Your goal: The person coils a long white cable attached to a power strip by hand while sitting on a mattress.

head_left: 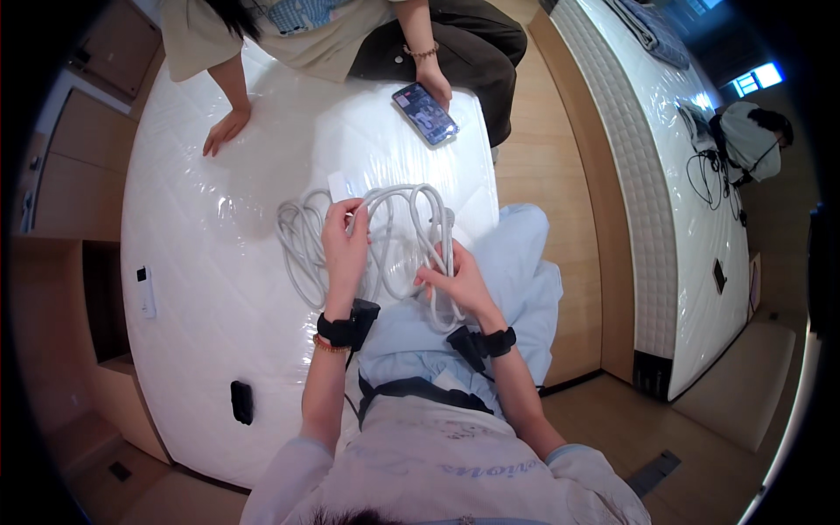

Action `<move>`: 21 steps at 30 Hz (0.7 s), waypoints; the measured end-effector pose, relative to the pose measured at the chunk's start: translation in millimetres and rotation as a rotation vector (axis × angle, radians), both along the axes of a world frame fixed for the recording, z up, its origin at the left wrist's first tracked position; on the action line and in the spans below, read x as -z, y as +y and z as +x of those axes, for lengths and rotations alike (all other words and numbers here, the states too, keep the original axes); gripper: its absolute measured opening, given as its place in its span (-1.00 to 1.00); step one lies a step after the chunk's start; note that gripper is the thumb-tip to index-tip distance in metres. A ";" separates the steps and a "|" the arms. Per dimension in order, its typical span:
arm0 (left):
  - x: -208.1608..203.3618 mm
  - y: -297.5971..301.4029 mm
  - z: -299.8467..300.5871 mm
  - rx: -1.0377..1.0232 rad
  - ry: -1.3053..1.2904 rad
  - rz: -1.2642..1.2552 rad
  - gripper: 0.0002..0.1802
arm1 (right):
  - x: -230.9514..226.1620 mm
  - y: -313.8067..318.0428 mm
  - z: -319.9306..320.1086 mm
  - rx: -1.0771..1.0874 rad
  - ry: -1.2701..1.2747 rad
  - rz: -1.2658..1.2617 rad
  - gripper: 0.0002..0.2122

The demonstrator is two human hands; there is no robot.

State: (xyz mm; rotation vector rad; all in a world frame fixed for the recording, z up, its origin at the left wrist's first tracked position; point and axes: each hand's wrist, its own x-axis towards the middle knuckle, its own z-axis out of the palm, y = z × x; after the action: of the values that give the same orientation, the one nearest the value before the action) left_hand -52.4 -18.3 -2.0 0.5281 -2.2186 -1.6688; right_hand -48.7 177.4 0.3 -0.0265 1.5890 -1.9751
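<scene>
A long light-grey cable [302, 254] lies in loose loops over the plastic-covered mattress [201, 341] and across my lap. My left hand [346, 241] is closed on one part of the cable near the middle, with loops spreading to its left. Several gathered loops pass through my right hand [457, 278], whose fingers are wrapped round them above my light-blue trousers [525, 262]. Between the two hands the cable runs in a slack arc. Just beyond my left hand a small white tag or piece [339, 185] rests by the cable.
Across from me a person sits on the mattress, holding a phone [425, 114] in one hand [435, 86]. A white remote [145, 292] and a small black object [241, 402] lie at the left. Rightward, past a wooden floor strip, stands another mattress [630, 157] with black cables [709, 175] and a person beyond.
</scene>
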 end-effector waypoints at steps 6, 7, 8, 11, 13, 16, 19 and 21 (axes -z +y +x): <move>-0.8 -32.6 -5.1 -0.182 -0.005 0.205 -0.81 | -3.7 22.9 2.8 -0.177 0.027 -0.191 -0.73; -1.8 -40.3 -4.3 -0.182 -0.028 0.227 -0.79 | -1.5 28.6 2.6 -0.172 0.077 -0.185 -0.72; 0.6 -48.8 -1.6 -0.183 -0.031 0.226 -0.79 | -1.4 31.7 2.5 -0.173 0.075 -0.185 -0.72; 16.2 -63.8 7.8 -0.093 -0.184 -0.029 -0.75 | -1.3 39.5 -1.9 0.066 0.100 -0.284 -0.70; 29.6 -65.5 18.9 -0.094 -0.052 -0.402 -0.67 | 1.2 43.7 -8.9 0.090 0.162 -0.247 -0.65; -5.6 -26.1 14.3 -0.093 0.239 -0.803 -0.64 | 6.6 47.6 -10.4 0.092 0.149 -0.251 -0.67; -1.2 15.5 27.7 0.301 0.089 -0.125 -0.69 | 2.4 37.7 -8.0 0.067 0.100 -0.305 -0.70; 4.1 31.1 33.9 0.393 0.038 0.132 -0.72 | -0.2 30.7 -9.0 0.071 0.080 -0.355 -0.71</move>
State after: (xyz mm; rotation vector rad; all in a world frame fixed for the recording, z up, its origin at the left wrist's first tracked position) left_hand -18.4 12.7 -6.1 0.0865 -2.3050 -2.0051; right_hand -57.8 208.1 0.5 -0.1938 1.2818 -2.3151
